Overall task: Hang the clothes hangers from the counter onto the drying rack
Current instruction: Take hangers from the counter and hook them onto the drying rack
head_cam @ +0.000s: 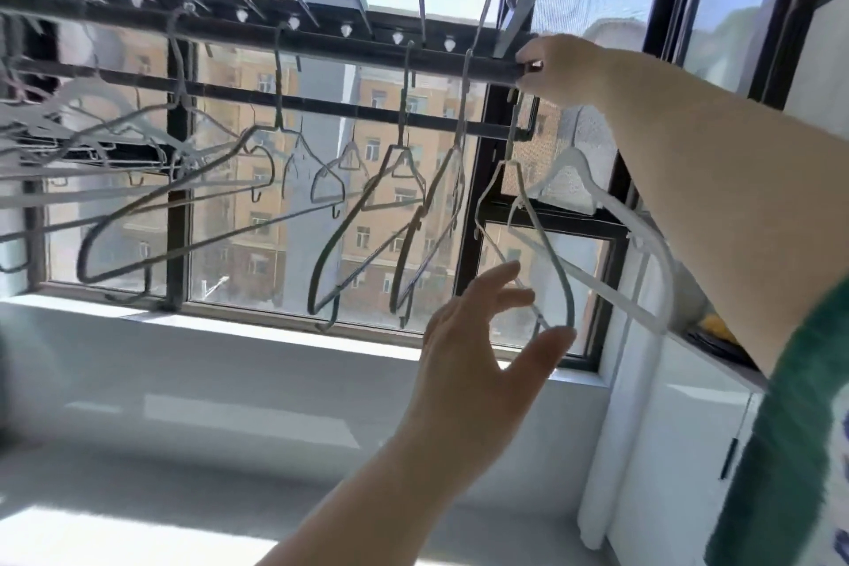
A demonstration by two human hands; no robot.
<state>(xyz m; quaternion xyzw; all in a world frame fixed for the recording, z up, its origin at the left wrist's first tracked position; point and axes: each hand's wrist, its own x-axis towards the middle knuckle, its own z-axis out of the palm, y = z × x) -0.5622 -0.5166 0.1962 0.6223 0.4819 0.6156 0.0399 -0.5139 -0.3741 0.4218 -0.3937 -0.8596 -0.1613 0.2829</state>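
Dark metal runs overhead: the drying rack [321, 47], with a row of wire hangers [310, 290] hooked along its bar in front of the window. At two o'clock the right hand [565, 69] curls its fingers round the bar's end, gripping it. Just below hangs a pale hanger [572, 313], its hook near that end. Towards five o'clock the left hand [473, 345] is raised, fingers spread and slack, thumb tip touching this hanger's lower curve. At seven o'clock lies the white counter [183, 381]
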